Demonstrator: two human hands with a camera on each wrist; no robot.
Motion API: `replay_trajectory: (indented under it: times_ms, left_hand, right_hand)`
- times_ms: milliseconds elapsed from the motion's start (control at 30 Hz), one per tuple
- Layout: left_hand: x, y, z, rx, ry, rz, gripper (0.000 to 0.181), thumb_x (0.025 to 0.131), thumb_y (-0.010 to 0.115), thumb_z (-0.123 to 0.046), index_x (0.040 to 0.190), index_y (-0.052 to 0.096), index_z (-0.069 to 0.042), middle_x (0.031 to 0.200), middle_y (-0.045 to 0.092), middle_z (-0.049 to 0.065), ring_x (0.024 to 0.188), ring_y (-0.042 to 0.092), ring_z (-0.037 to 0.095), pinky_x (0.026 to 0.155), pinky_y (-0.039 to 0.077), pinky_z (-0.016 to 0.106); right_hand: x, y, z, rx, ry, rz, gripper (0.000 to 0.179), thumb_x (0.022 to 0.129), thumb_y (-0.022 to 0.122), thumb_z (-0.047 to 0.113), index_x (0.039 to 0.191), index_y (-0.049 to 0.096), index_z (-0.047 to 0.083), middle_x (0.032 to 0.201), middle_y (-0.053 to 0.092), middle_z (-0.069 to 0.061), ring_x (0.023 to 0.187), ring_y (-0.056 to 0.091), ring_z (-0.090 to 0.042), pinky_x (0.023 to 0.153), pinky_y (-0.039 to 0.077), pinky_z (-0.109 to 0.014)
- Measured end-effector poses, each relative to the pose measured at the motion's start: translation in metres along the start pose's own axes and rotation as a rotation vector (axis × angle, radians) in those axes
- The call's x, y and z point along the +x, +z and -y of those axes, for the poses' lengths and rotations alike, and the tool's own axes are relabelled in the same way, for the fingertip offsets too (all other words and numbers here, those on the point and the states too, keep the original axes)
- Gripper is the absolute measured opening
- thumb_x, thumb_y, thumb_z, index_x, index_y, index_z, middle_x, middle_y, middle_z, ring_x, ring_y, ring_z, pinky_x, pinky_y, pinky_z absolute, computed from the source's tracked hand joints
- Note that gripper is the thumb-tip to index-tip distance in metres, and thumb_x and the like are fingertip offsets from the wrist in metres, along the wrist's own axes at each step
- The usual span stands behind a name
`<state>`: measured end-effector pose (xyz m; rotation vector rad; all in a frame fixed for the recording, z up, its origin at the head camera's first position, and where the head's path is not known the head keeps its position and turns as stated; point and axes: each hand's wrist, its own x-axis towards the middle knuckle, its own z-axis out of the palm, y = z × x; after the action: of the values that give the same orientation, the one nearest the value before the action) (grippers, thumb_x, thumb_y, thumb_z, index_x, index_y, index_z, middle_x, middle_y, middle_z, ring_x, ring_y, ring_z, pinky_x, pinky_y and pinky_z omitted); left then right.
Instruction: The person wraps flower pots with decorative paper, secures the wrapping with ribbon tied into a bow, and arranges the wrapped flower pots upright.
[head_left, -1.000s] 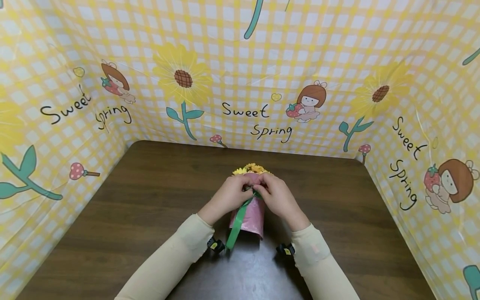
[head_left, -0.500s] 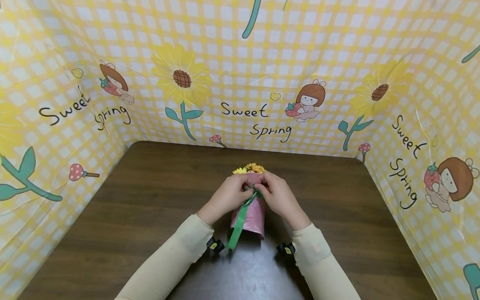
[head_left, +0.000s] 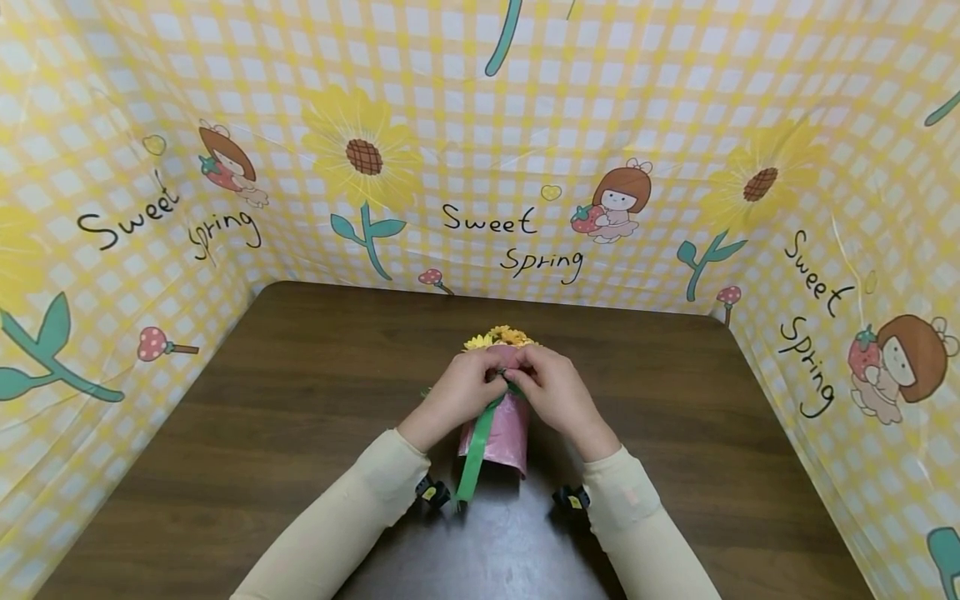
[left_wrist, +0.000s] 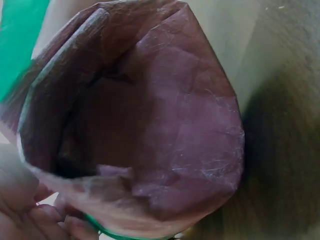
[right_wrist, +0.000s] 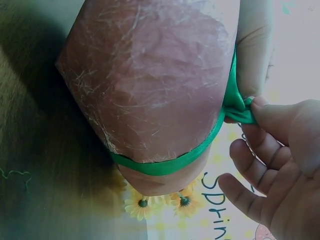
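Observation:
A bouquet wrapped in pink paper (head_left: 507, 433) lies on the table, its yellow and orange flowers (head_left: 504, 336) pointing away from me. Green ribbon (right_wrist: 155, 167) circles the paper near the flowers. One long ribbon tail (head_left: 474, 458) hangs toward me over the wrap. My left hand (head_left: 465, 387) pinches the ribbon at the gathered spot, fingertips partly hidden. Close beside it, my right hand (head_left: 557, 392) pinches bunched ribbon between thumb and index finger; its other fingers are loosely bent in the right wrist view. The left wrist view looks into the hollow pink wrap (left_wrist: 185, 115).
Dark brown wooden table (head_left: 337, 358) surrounds the bouquet. A yellow checked cloth (head_left: 480, 150) with printed flowers and lettering stands around the back and sides. A thin green thread (right_wrist: 15, 174) shows against the table in the right wrist view. Small black wrist cameras (head_left: 432, 492) sit below both wrists.
Both hands stay at the gathered ribbon with only slight finger shifts. The hanging ribbon tail has swayed a little and straightened.

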<state>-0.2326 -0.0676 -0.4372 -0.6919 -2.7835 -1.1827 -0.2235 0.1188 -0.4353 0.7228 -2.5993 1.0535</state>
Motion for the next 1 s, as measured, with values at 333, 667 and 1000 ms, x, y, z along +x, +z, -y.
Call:
replay_trajectory:
  times_ms: [333,667,1000]
  left_hand:
    - [0.002,-0.008,0.004,-0.056,-0.021,0.099,0.017,0.098,0.064,-0.014,0.081,0.066,-0.015,0.068,0.053,-0.005,0.060,0.048,0.008,0.056,0.039,0.022]
    - [0.002,-0.011,0.004,-0.044,-0.016,0.157,0.013,0.100,0.066,-0.014,0.087,0.067,-0.013,0.075,0.059,-0.002,0.066,0.053,0.011,0.059,0.045,0.025]
    - [0.002,-0.012,0.003,-0.048,0.014,0.173,0.015,0.099,0.068,-0.020,0.085,0.066,-0.014,0.072,0.058,-0.003,0.061,0.050,0.009,0.058,0.043,0.024]
  right_hand:
    - [0.000,0.000,0.000,0.008,0.020,-0.006,0.007,0.094,0.075,0.016,0.094,0.068,0.016,0.088,0.065,0.004,0.076,0.055,-0.013,0.069,0.050,-0.030]
    - [0.000,0.001,-0.002,0.024,0.013,-0.002,0.007,0.095,0.075,0.017,0.093,0.068,0.016,0.088,0.065,0.004,0.077,0.056,-0.013,0.068,0.050,-0.029]
    - [0.000,0.000,-0.002,0.022,0.029,0.014,0.004,0.096,0.073,0.017,0.097,0.069,0.016,0.091,0.067,0.004,0.080,0.058,-0.013,0.070,0.050,-0.030]
